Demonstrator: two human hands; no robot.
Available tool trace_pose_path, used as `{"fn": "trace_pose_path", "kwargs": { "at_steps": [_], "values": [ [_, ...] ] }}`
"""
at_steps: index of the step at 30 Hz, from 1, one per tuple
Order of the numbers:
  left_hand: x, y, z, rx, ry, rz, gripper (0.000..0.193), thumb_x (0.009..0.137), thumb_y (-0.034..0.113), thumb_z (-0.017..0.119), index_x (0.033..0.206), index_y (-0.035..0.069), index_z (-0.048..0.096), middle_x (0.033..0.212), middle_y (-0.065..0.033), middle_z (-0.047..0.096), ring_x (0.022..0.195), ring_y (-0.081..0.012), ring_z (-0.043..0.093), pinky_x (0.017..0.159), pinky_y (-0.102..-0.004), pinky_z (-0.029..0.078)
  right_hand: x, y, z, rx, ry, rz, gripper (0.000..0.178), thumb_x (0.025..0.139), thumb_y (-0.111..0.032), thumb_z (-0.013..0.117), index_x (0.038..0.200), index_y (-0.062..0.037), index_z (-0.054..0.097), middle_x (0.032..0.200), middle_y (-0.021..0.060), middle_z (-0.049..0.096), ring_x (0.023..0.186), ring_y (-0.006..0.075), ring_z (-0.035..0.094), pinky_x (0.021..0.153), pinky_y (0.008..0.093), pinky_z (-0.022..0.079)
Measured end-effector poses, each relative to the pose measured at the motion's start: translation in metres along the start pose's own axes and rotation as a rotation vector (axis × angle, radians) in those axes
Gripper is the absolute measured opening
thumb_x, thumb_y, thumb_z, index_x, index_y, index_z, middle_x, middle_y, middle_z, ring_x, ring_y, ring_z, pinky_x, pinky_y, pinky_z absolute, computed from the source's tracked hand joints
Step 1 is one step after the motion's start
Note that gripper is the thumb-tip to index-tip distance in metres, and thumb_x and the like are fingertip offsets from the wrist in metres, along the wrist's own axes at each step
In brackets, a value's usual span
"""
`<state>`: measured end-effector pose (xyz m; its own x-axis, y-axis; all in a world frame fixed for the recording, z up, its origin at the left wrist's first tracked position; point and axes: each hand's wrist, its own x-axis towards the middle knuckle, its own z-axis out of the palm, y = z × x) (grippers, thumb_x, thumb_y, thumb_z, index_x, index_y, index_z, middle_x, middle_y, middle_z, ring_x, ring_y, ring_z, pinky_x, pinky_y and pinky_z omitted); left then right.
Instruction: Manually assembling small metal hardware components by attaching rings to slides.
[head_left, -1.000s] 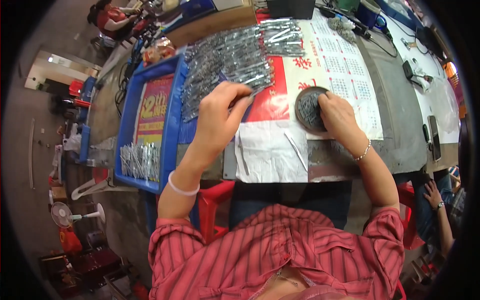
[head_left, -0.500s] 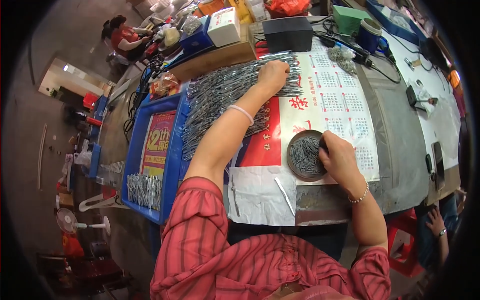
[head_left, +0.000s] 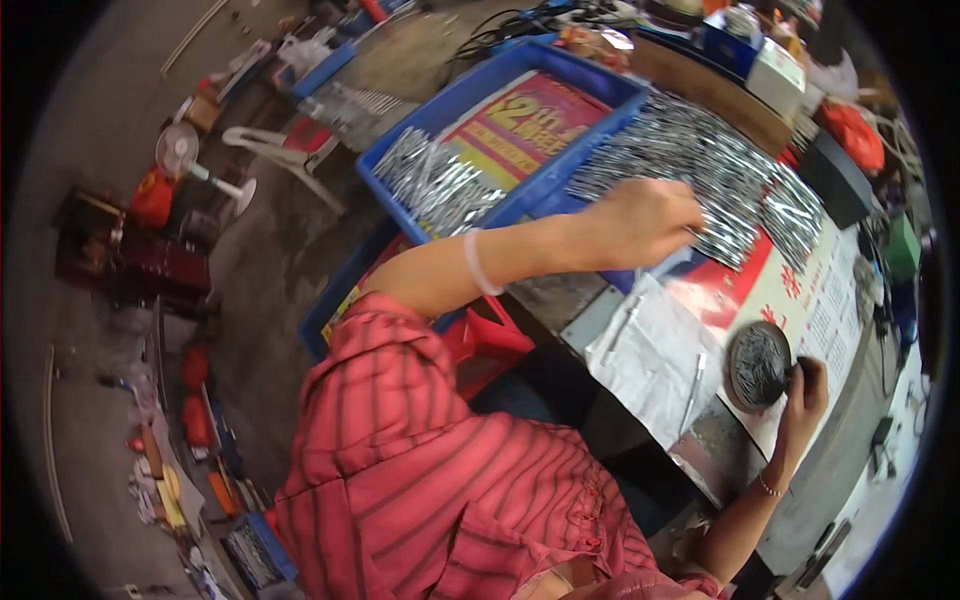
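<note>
Curling left hand (head_left: 640, 222) over silvery rods (head_left: 685, 145) spread beside blue tray (head_left: 578, 150), leaving unclear whether gripping anything. Pinching small dark piece (head_left: 799, 372) in right hand (head_left: 808, 395) at rim of round dish (head_left: 735, 385), filled with grey pins (head_left: 766, 362) and resting on calendar sheet (head_left: 822, 300) near white paper (head_left: 655, 350).

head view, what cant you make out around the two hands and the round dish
Head view: whether the left grip holds a piece; blur and curled fingers hide it.
Head view: what the dark thing at the right grip is; it is small and fingers partly cover it.
Head view: the bottom of the round dish; grey pins cover it.
</note>
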<state>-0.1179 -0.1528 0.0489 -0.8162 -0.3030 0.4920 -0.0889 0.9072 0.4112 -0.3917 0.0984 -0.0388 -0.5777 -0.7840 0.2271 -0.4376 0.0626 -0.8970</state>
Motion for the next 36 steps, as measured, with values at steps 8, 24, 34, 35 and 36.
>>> {"fn": "trace_pose_path", "kwargs": {
  "at_steps": [8, 24, 34, 35, 36],
  "values": [
    [-0.167, -0.103, -0.142, -0.021, 0.066, -0.738, 0.02, 0.074, 0.017, 0.063, 0.088, 0.003, 0.068, 0.083, -0.0153, 0.068, 0.077, -0.0243, 0.067, 0.072, -0.0347, 0.051, -0.025, -0.061, 0.023, 0.077, -0.033, 0.151, 0.009, 0.094, -0.013, 0.052, 0.09, -0.0049, 0.052, 0.08, -0.0026, 0.051, 0.069, 0.0037, 0.046, 0.058, 0.019, 0.038],
    [-0.126, -0.159, -0.102, 0.126, -0.142, -0.508, 0.018, 0.074, 0.011, 0.057, 0.087, 0.002, 0.068, 0.088, -0.0171, 0.067, 0.086, -0.0298, 0.065, 0.078, -0.0399, 0.05, -0.044, -0.135, 0.109, 0.057, -0.254, 0.171, 0.005, 0.092, -0.006, 0.052, 0.09, -0.0024, 0.05, 0.077, 0.005, 0.059, 0.065, 0.0087, 0.053, 0.059, 0.021, 0.044],
    [-0.067, -0.189, -0.06, 0.246, -0.74, -0.629, 0.038, 0.061, 0.031, 0.073, 0.076, -0.004, 0.069, 0.078, -0.0185, 0.067, 0.074, -0.027, 0.067, 0.067, -0.0385, 0.053, -0.067, -0.135, 0.114, 0.035, -0.362, 0.201, 0.005, 0.091, -0.001, 0.051, 0.087, 0.0001, 0.049, 0.076, 0.0074, 0.061, 0.062, 0.009, 0.054, 0.059, 0.0209, 0.044],
    [-0.065, -0.192, -0.059, 0.159, -0.848, -0.674, 0.039, 0.062, 0.032, 0.072, 0.075, -0.004, 0.069, 0.078, -0.0192, 0.067, 0.074, -0.0273, 0.066, 0.066, -0.0384, 0.053, -0.069, -0.135, 0.115, 0.058, -0.359, 0.212, 0.006, 0.091, -0.002, 0.052, 0.086, 0.0003, 0.048, 0.076, 0.0074, 0.061, 0.063, 0.009, 0.054, 0.059, 0.0212, 0.045],
    [-0.065, -0.196, -0.056, 0.149, -0.849, -0.663, 0.037, 0.063, 0.031, 0.071, 0.073, -0.004, 0.068, 0.079, -0.0202, 0.066, 0.074, -0.0279, 0.066, 0.065, -0.0385, 0.052, -0.071, -0.135, 0.116, 0.06, -0.358, 0.211, 0.006, 0.091, -0.002, 0.052, 0.086, 0.0003, 0.048, 0.076, 0.0074, 0.061, 0.063, 0.009, 0.054, 0.059, 0.0212, 0.045]
  ]
}}
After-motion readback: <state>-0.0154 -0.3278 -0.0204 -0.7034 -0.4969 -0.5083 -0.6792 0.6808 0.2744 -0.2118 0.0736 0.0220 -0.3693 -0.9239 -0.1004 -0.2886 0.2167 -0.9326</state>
